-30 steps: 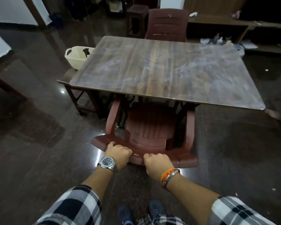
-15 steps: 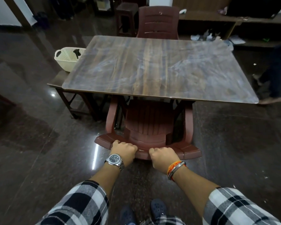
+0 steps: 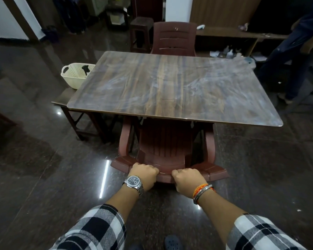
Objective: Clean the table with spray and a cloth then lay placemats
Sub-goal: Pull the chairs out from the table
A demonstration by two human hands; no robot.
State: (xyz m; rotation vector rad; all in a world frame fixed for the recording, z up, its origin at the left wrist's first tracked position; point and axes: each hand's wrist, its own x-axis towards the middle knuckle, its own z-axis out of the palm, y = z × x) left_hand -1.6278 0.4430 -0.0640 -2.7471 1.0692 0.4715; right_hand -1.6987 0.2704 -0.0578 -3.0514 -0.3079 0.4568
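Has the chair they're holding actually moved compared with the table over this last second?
Cannot tell: the near chair sits tucked under the table edge much as before, both hands gripping its backrest; the camera itself shifted.

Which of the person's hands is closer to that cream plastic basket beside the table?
Left. The left hand grips the brown plastic chair's backrest on the side toward the cream plastic basket; the right hand grips it farther away.

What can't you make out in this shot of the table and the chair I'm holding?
Head view:
- Chair seat front and legs: hidden under the table.
- Fingers of the left hand and right hand: curled over the chair's back.
- Dark item in the basket: too small.
- Bystander: cropped by the right edge.
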